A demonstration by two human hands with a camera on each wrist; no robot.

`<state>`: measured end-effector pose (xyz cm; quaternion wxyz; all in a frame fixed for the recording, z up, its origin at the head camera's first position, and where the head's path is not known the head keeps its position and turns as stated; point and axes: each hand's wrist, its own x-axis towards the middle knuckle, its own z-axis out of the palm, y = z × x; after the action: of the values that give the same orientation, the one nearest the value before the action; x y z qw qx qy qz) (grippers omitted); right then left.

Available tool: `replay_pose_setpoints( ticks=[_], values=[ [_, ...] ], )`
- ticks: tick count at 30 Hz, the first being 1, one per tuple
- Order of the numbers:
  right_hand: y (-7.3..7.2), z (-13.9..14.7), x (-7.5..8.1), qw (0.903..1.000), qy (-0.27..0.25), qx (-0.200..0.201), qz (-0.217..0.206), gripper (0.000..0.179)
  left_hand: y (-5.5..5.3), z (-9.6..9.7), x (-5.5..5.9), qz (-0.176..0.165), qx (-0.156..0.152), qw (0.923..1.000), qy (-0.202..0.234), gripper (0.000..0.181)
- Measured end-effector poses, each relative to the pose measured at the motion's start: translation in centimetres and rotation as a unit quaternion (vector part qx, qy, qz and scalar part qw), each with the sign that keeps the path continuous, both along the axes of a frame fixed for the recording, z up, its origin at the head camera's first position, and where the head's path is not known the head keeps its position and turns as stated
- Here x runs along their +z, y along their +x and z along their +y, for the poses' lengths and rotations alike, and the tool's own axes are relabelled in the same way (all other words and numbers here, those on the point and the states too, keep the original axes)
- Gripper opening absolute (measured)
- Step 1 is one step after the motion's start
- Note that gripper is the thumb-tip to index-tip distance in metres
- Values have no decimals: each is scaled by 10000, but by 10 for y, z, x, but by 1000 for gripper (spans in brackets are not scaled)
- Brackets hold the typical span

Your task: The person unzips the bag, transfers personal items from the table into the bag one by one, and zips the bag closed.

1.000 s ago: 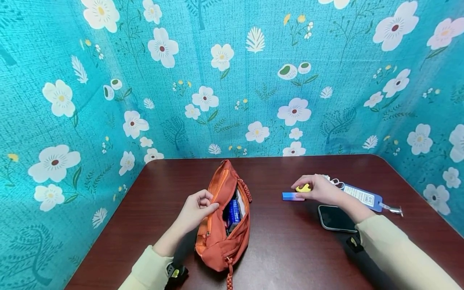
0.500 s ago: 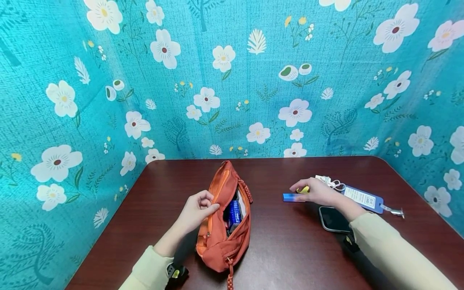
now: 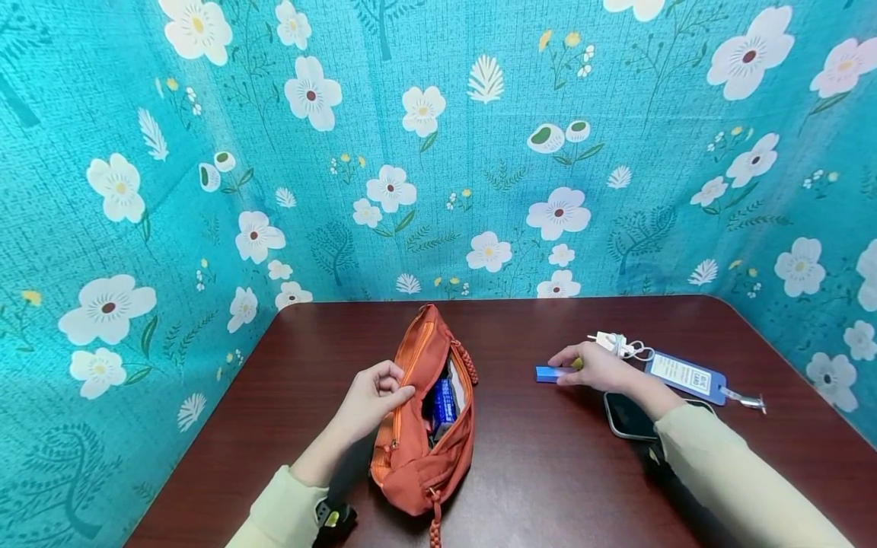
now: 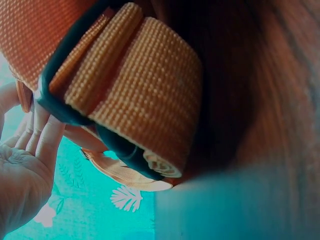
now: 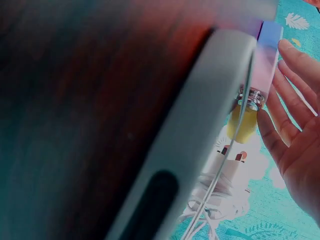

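Note:
An orange-red sling bag [image 3: 411,457] lies on the table with its zipped mouth gaping. Blue packaging [image 3: 444,403] shows inside. My left hand [image 3: 370,399] pinches the left edge of the mouth between thumb and fingers. Up close in the left wrist view is the bag's rolled webbing strap [image 4: 145,75] with a dark buckle [image 4: 60,107]. At the right, my right hand [image 3: 596,367] has thumb and fingers around a small blue-to-pink rectangular stick [image 5: 267,60]. A metal fitting [image 5: 252,97] and a yellow piece [image 5: 242,125] sit at the stick's pink end. The fingers partly cover both ends.
A phone [image 3: 626,418] lies under the right wrist, partly hidden by the arm. Behind the right hand are a white charger with its cable [image 3: 617,344] and a blue card holder [image 3: 685,377] with a metal clip. A teal flowered cloth [image 3: 438,190] hangs around the table [image 3: 521,472].
My right hand has shifted slightly left and down over the stick, covering more of the yellow piece and showing more of the charger. The left hand and bag hold still.

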<state>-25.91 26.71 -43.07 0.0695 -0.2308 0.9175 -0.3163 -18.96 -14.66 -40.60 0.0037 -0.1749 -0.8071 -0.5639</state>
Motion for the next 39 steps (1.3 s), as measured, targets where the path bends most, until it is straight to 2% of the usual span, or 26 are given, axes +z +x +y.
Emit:
replay_pose_setpoints(
  ticks=[7,17,27,32,33,36,39],
  values=[
    [-2,-2,-6,9993,57,171,325,22,1,0,2,33,-44,10000,10,19],
    [-3,-3,-10,9995,90,178,260,15,0,0,0,-5,-19,10000,22,15],
    [-1,-4,-6,9992,203,116,319,15,1,-1,0,-13,-38,10000,73,16],
    [3,-9,2,9996,121,33,253,17,0,-1,-1,-107,-29,9999,45,16],
    [4,-10,4,9996,102,38,260,17,0,-1,0,-150,-24,9999,24,16],
    [6,-14,9,9996,26,59,284,18,8,3,14,-172,-52,9998,-45,13],
    [8,-17,14,9990,2,187,403,20,9,3,16,-194,-56,9998,-42,13]
  ],
)
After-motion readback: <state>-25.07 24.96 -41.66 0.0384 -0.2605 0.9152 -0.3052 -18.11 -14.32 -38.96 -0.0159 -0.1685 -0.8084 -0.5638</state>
